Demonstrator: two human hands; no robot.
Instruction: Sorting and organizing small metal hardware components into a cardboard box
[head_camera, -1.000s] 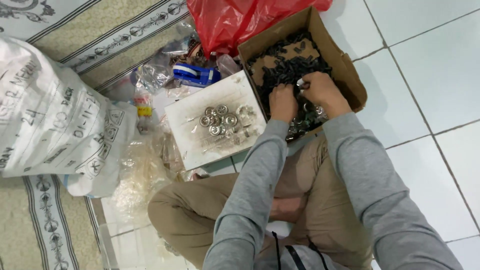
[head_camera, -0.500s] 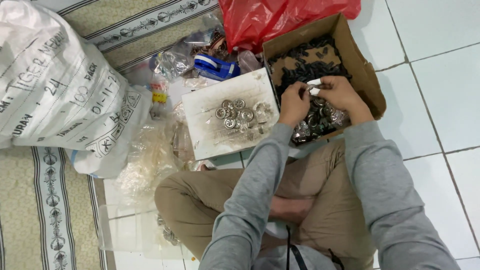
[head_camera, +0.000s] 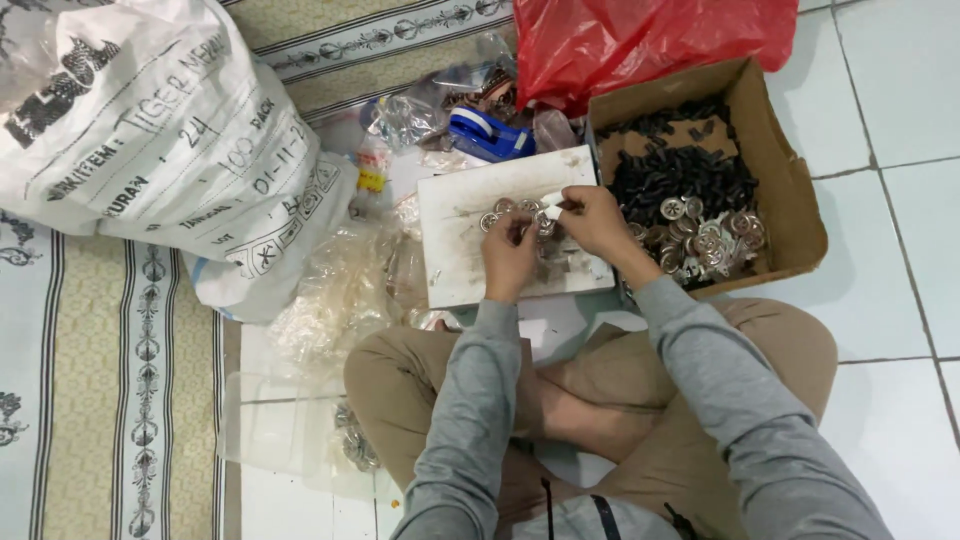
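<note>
Both hands, L (head_camera: 510, 255) & R (head_camera: 592, 220), pinch metal caps (head_camera: 520, 208) over white board (head_camera: 455, 250); next needs steady alignment, prob.

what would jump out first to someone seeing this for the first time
Both hands meet over a white board in front of the seated person: the left hand and right hand work among small round silver parts. To the right, a cardboard box holds black pieces and more silver rounds, a red plastic bag behind it; a big printed white sack fills the upper left.
</note>
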